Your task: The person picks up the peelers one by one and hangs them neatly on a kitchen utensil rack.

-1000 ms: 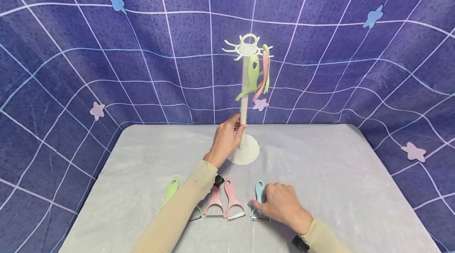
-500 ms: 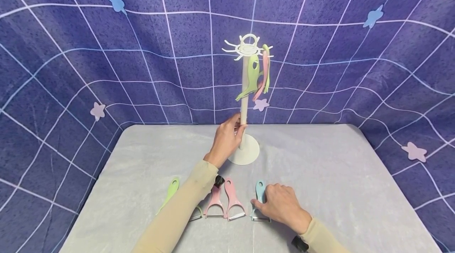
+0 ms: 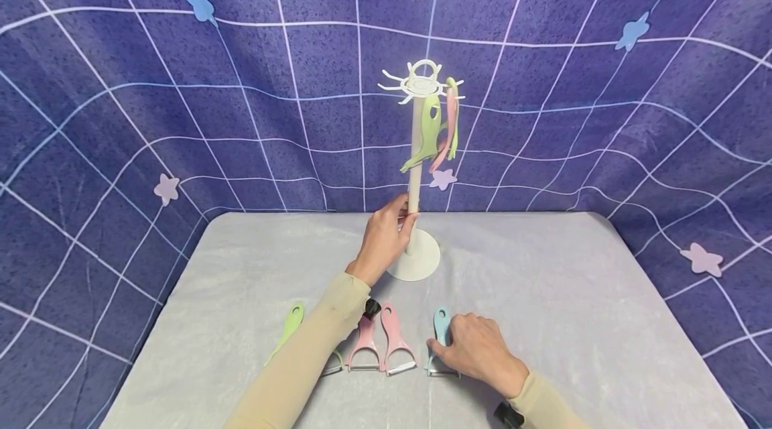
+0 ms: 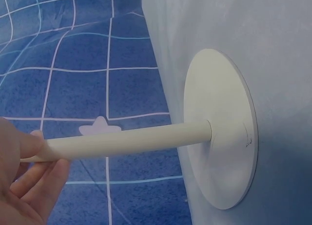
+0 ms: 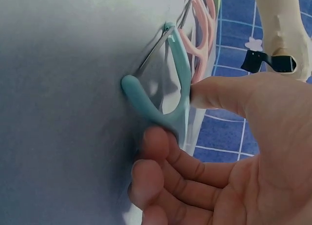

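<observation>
My left hand (image 3: 381, 238) grips the pole (image 3: 415, 181) of a cream stand, low down above its round base (image 3: 422, 260). In the left wrist view the thumb and fingers (image 4: 57, 178) close round the pole (image 4: 131, 141). My right hand (image 3: 482, 348) pinches a blue peeler (image 3: 441, 319) at the table, its handle hole pointing away from me. The right wrist view has the thumb on one side of the blue peeler (image 5: 180, 64) and the fingertips (image 5: 156, 143) on the other; its blade end is uncovered. From the stand's hooks hang a green peeler (image 3: 429, 124), a pink peeler (image 3: 449, 114) and another green one behind.
Two pink peelers (image 3: 392, 328) lie left of the blue one. Further left, a green peeler (image 3: 295, 315) and another green-edged blade (image 3: 333, 367) are partly covered by my left sleeve (image 3: 307, 362). Bare hooks (image 3: 391, 83) fan out on the stand's left. A patterned purple curtain (image 3: 543, 147) backs the table.
My right thumb has drawn in slightly against the blue peeler. The left hand and the stand hold their place.
</observation>
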